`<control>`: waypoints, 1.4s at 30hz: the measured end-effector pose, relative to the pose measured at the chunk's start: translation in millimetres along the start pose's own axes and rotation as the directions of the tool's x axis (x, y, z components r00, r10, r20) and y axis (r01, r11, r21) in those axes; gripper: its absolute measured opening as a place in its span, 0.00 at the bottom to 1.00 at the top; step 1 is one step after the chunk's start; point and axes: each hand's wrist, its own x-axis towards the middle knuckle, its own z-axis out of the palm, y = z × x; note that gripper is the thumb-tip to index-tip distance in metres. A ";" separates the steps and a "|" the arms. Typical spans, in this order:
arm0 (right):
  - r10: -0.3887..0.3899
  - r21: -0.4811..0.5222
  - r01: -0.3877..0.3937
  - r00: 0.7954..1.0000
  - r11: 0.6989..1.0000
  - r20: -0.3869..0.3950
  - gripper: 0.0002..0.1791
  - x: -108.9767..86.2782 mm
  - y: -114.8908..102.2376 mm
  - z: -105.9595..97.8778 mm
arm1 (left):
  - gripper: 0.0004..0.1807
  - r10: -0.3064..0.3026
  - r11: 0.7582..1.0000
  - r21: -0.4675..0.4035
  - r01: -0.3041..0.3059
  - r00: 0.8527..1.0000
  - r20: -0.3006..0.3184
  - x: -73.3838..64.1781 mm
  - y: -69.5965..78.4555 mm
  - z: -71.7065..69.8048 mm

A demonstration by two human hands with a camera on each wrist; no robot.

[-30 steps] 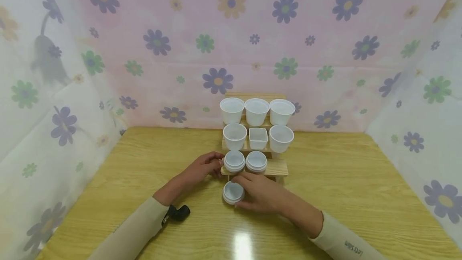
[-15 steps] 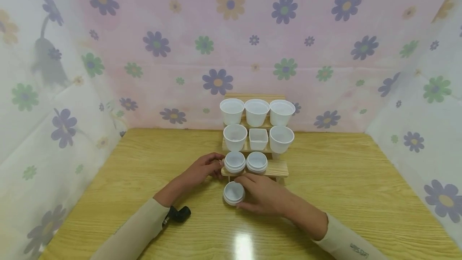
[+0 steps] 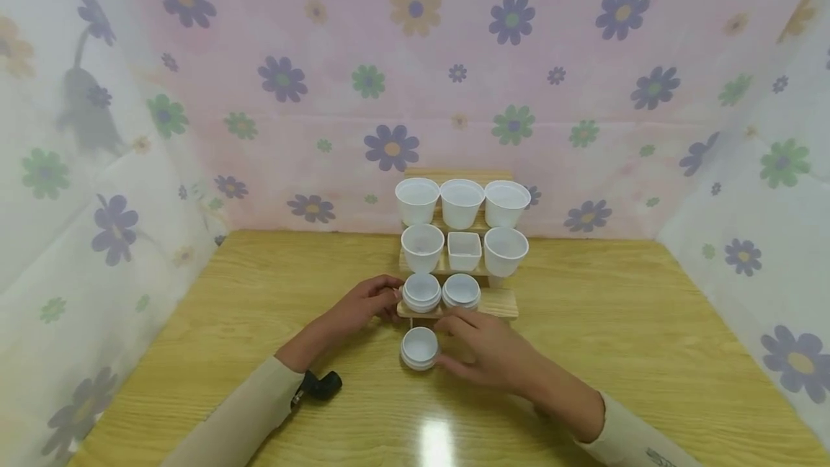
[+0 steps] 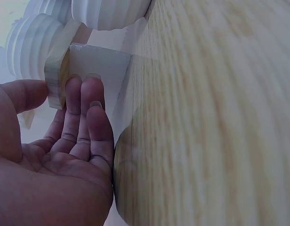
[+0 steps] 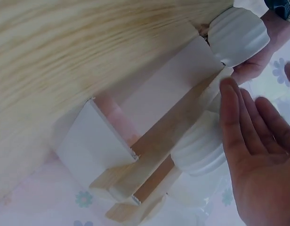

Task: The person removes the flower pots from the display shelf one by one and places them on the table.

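My left hand (image 3: 359, 306) holds the left end of the lowest board (image 3: 499, 301) of a tiered wooden stand. In the left wrist view its thumb meets the board end (image 4: 55, 80) from one side, and the fingers curl up on the other. A small white ribbed pot (image 3: 419, 349) stands upright on the table in front of the stand. Just right of that pot is my right hand (image 3: 493, 355), fingers loosely extended and nothing in them; the right wrist view shows the palm (image 5: 265, 174) bare. Two matching pots, left (image 3: 421, 292) and middle (image 3: 461, 291), sit on the lowest board.
On the middle tier stand two round white cups, left (image 3: 423, 248) and right (image 3: 506, 251), with a square white cup (image 3: 464, 251) between them. Several white cups (image 3: 462, 203) line the top tier. A flowered cloth (image 3: 292, 143) backs the wooden table (image 3: 311, 258).
My right hand has let go of the small pot in front and drawn back to the right. The pot stays where it was. My left hand has not moved.
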 end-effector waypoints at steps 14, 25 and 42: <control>0.106 -0.040 -0.122 0.954 0.992 -0.280 0.13 -4.3 2.9 -16.4 | 0.24 -0.015 1.000 0.005 0.015 1.000 -0.012 0.9 -0.9 1.3; 0.283 -0.011 -0.307 0.891 0.952 -0.356 0.23 -5.9 6.8 -20.0 | 0.24 -0.009 1.000 -0.001 0.009 1.000 -0.003 0.1 -0.9 1.0; 0.419 0.000 -0.436 0.865 0.900 -0.276 0.29 -7.2 13.1 -14.8 | 0.23 -0.011 1.000 -0.002 0.011 1.000 0.001 0.3 0.1 0.9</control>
